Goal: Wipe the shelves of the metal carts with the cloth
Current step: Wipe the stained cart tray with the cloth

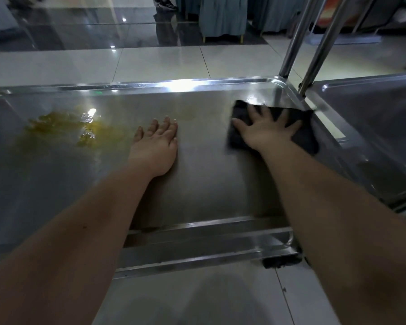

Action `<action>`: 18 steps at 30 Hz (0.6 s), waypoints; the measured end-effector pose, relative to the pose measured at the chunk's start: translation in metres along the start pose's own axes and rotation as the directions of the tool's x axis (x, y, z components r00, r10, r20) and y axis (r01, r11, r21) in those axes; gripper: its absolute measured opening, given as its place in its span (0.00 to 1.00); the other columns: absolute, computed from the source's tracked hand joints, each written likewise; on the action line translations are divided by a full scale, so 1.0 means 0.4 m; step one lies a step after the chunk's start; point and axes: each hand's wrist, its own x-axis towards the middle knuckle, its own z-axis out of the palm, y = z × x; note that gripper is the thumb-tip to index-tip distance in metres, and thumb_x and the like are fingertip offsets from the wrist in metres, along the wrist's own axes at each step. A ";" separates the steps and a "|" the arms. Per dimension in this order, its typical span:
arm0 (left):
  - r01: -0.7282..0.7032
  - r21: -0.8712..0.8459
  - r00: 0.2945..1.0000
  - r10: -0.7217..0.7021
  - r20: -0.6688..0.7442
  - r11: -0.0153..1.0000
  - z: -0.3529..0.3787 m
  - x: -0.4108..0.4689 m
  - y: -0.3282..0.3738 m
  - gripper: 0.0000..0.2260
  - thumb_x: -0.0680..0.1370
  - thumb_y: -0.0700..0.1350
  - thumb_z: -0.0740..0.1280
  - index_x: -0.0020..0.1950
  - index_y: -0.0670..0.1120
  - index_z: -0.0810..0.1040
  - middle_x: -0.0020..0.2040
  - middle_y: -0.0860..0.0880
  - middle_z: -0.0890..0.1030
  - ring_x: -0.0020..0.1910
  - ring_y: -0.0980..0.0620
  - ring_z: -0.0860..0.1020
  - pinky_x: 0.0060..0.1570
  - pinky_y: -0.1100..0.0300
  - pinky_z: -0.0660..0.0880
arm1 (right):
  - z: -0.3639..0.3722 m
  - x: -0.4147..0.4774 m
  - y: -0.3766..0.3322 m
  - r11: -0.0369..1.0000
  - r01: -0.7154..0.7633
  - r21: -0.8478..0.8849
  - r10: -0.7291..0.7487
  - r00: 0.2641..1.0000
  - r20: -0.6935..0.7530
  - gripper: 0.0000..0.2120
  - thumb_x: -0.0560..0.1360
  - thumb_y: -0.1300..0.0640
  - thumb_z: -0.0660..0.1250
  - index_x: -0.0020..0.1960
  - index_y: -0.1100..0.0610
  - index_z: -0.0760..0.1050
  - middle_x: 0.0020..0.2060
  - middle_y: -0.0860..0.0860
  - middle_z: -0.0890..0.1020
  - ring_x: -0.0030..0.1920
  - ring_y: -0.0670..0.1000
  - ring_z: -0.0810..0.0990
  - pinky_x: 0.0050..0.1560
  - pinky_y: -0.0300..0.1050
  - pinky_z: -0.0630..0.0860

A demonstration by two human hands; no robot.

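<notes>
At the shelf's far right corner, the right hand (268,130) presses the dark cloth (302,134) flat with spread fingers. The left hand (156,143) rests open on the metal cart shelf (209,184), beside a yellowish spill (63,127). A second cart (373,127) stands alongside.

Both arms reach forward — left hand (155,143) flat, fingers together; right hand (266,130) flat, fingers splayed.
</notes>
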 end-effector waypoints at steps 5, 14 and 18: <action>-0.003 -0.004 1.000 0.003 0.007 1.000 -0.001 -0.007 -0.008 0.24 0.85 0.52 0.46 0.81 0.51 0.48 0.81 0.53 0.46 0.79 0.51 0.45 0.76 0.48 0.42 | 0.044 -0.091 -0.205 0.930 0.367 -0.012 -0.366 0.930 0.035 0.37 0.71 0.23 0.42 0.77 0.34 0.44 0.79 0.42 0.46 0.78 0.62 0.40 0.69 0.73 0.34; -0.008 -0.003 0.998 0.008 0.070 1.000 0.004 0.020 -0.013 0.25 0.84 0.54 0.45 0.81 0.53 0.46 0.81 0.53 0.44 0.79 0.50 0.44 0.75 0.47 0.41 | -0.020 0.023 0.121 0.999 0.033 -0.009 -0.033 0.999 -0.001 0.39 0.69 0.21 0.42 0.77 0.33 0.46 0.79 0.41 0.48 0.78 0.60 0.43 0.71 0.71 0.38; 0.013 0.085 0.985 -0.027 0.168 0.996 -0.028 0.073 -0.026 0.27 0.80 0.67 0.44 0.78 0.65 0.41 0.80 0.56 0.40 0.79 0.48 0.41 0.72 0.35 0.40 | -0.016 0.026 0.125 0.999 0.030 -0.031 -0.030 0.999 -0.009 0.37 0.70 0.22 0.40 0.77 0.33 0.45 0.79 0.42 0.47 0.78 0.61 0.43 0.72 0.70 0.37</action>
